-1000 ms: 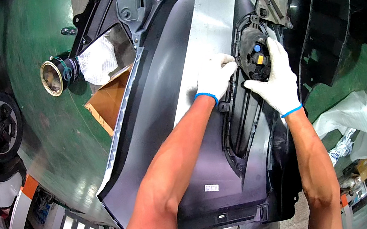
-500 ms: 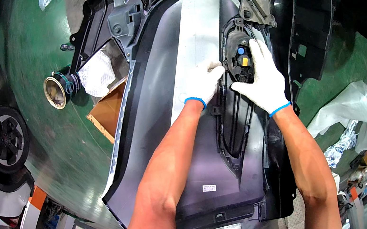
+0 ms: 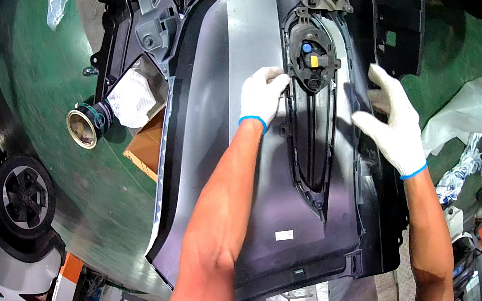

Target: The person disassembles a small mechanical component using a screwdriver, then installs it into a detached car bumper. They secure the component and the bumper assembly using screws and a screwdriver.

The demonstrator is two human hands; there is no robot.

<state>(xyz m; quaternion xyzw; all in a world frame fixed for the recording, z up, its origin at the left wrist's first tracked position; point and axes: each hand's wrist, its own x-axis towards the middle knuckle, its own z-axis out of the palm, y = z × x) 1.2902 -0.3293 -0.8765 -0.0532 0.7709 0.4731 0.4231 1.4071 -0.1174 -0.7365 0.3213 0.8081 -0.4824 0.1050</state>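
A large grey car bumper cover [image 3: 205, 124] lies inner side up below me. In its narrow black trim opening [image 3: 314, 151] sits an oval black lamp unit [image 3: 318, 72] with a blue cap and a yellow piece on its back. My left hand [image 3: 264, 95], in a white glove with a blue cuff, is curled closed at the lamp's left edge; what its fingertips hold, if anything, is hidden. My right hand [image 3: 392, 117], gloved alike, hovers over the bumper's right edge, apart from the lamp, with thumb and fingers spread and nothing in it.
Left of the bumper stand a round can [image 3: 82, 128], a white cloth [image 3: 132, 97] and a cardboard box [image 3: 149, 147] on the green floor. A car wheel [image 3: 24, 196] shows at far left. Clear plastic sheeting [image 3: 473, 126] lies at right, below a dark panel [image 3: 398, 6].
My right hand has come off the lamp unit and moved right and down, its fingers opening. My left hand stays by the lamp's left edge. The view has shifted slightly.
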